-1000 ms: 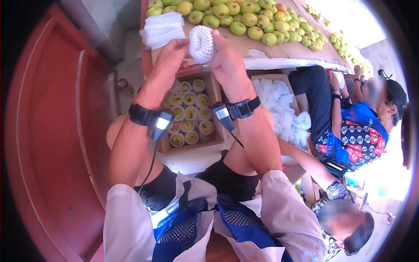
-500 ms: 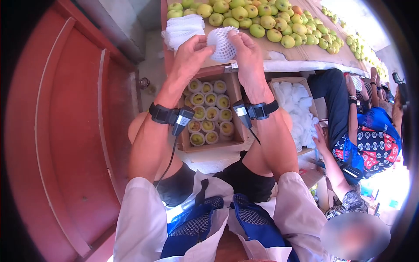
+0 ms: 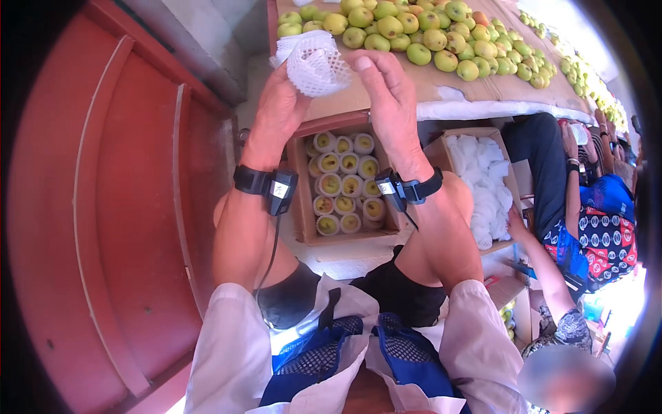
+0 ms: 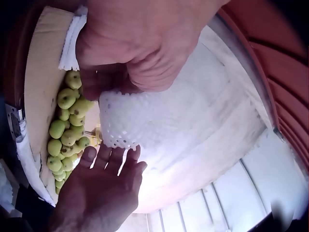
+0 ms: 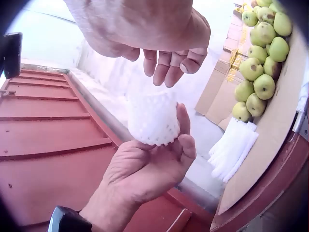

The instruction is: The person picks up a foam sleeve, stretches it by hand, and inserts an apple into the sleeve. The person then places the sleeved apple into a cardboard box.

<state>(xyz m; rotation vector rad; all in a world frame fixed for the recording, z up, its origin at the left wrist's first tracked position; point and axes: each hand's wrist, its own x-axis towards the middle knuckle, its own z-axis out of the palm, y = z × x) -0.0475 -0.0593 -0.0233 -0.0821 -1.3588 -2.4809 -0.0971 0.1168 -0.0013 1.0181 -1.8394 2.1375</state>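
Observation:
A white foam net sleeve (image 3: 318,65) stands in my left hand (image 3: 281,100), gripped at its lower end between thumb and fingers. No fruit shows through its mesh. In the right wrist view the sleeve (image 5: 153,118) rises from the left palm, its far end widened. My right hand (image 3: 392,90) is close beside it, apart from the mesh in that view, with fingers relaxed and holding nothing. From the left wrist camera, the right fingers (image 4: 113,162) point toward the sleeve's edge. Behind the sleeve lies a stack of flat white sleeves (image 5: 234,150).
Green-yellow apples (image 3: 441,41) are heaped on the cardboard-covered table (image 3: 476,96). Below my hands, a carton (image 3: 303,228) holds sleeved apples in rows. To its right is a box of white foam sleeves (image 3: 479,186), with another person's hand (image 3: 517,224) at it. A red door (image 3: 138,207) stands at left.
The sleeve has gone from being held between both hands to the left hand alone. My right hand has drawn off to the right. The head view has shifted, too.

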